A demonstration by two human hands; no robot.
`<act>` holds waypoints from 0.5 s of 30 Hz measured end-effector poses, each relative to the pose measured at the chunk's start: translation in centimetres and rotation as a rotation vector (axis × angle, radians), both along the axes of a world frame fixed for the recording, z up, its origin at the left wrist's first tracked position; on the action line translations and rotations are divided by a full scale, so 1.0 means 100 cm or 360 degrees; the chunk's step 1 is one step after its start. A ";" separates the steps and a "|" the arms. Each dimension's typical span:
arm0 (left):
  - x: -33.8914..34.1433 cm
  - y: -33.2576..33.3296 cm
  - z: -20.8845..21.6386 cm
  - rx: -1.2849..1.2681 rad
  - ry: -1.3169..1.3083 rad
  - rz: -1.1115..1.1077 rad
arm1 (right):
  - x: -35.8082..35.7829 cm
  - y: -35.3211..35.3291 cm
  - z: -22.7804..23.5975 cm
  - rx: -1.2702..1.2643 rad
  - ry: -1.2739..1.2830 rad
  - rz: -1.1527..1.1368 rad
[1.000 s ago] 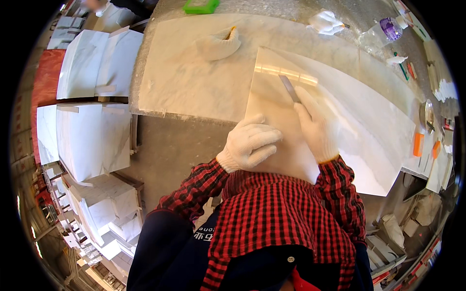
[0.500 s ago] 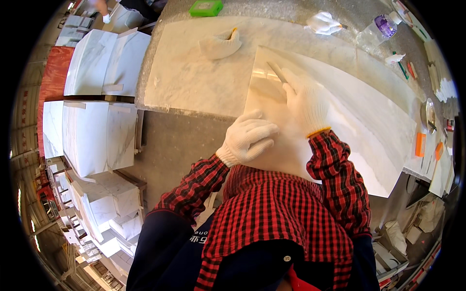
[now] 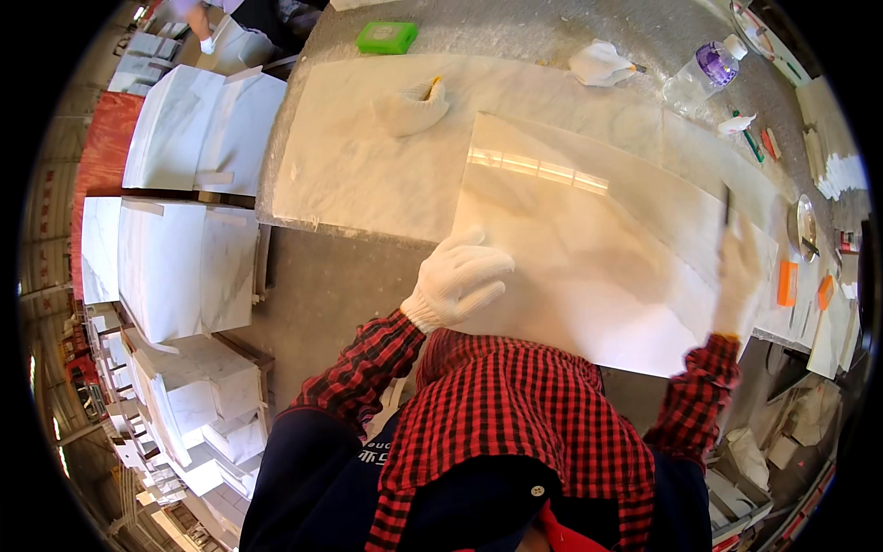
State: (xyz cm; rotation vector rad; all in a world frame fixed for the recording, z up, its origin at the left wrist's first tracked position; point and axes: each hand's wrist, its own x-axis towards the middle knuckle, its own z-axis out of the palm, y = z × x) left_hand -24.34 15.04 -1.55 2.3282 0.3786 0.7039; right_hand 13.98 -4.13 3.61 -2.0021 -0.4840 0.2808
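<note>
Item 1. Grey speckled stone workbench (image 3: 368, 285): carries all the work; bare at its near left edge.

Item 2. Matte white marble slab (image 3: 349, 166): lies flat on the bench, far left of the work.

Item 3. Glossy cream polished stone slab (image 3: 589, 267): rests partly over the matte slab and reaches toward the person's chest; a bright strip of reflected light crosses its far edge. This is the piece being worked.

Item 4. Stacked white marble blocks (image 3: 184, 267): stand off the bench to the left, well apart from the hands.

Item 5. Left hand (image 3: 457, 281), white knit glove: fingers spread and pressed flat on the slab's near left edge, steadying it. Judgement: weight kept flat through the palm should stop the slab sliding.

Item 6. Right hand (image 3: 736, 271), white knit glove: closed round a thin dark blade-like tool (image 3: 726, 207) at the slab's right edge; its exact kind cannot be told. Judgement: a low tool angle and even pressure would spare the polish.

Item 7. Spare white glove (image 3: 412, 106): lies crumpled on the matte slab.

Item 8. Clear plastic bottle with purple contents (image 3: 701, 74): far right.

Item 9. Green rectangular box (image 3: 386, 37): far edge.
</note>
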 end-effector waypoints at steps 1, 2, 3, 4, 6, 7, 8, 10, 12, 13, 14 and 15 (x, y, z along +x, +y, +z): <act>0.001 0.000 0.002 -0.0005 0.0011 0.0003 | 0.021 -0.025 0.001 0.0003 -0.0089 -0.0142; 0.004 0.003 0.003 -0.0024 0.0002 -0.0022 | 0.041 -0.053 0.014 -0.0089 -0.0182 -0.0193; 0.003 0.002 0.004 -0.0030 0.0020 -0.0011 | 0.066 -0.077 0.017 -0.0167 -0.0248 -0.0210; 0.003 0.002 0.006 -0.0049 0.0043 -0.0006 | 0.095 -0.103 0.012 -0.0177 -0.0270 -0.0299; 0.004 0.003 0.009 -0.0084 0.0091 -0.0007 | 0.165 -0.162 -0.004 -0.0218 -0.0260 -0.0432; 0.005 0.001 0.009 -0.0066 0.0101 0.0021 | 0.205 -0.192 -0.013 -0.0246 -0.0226 -0.0462; 0.006 0.000 0.008 -0.0050 0.0112 0.0046 | 0.232 -0.211 -0.019 -0.0276 -0.0190 -0.0495; 0.007 -0.003 0.008 -0.0074 0.0150 0.0080 | 0.261 -0.218 -0.021 -0.0129 -0.0250 -0.0490; 0.008 -0.003 0.013 -0.0157 0.0185 0.0073 | 0.283 -0.224 -0.023 -0.0086 -0.0279 -0.0496; 0.008 -0.004 0.016 -0.0150 0.0200 0.0081 | 0.293 -0.227 -0.024 -0.0115 -0.0271 -0.0500; 0.008 -0.006 0.019 -0.0139 0.0216 0.0092 | 0.303 -0.228 -0.028 -0.0140 -0.0262 -0.0501; 0.008 -0.005 0.018 -0.0131 0.0222 0.0099 | 0.313 -0.229 -0.030 -0.0166 -0.0262 -0.0506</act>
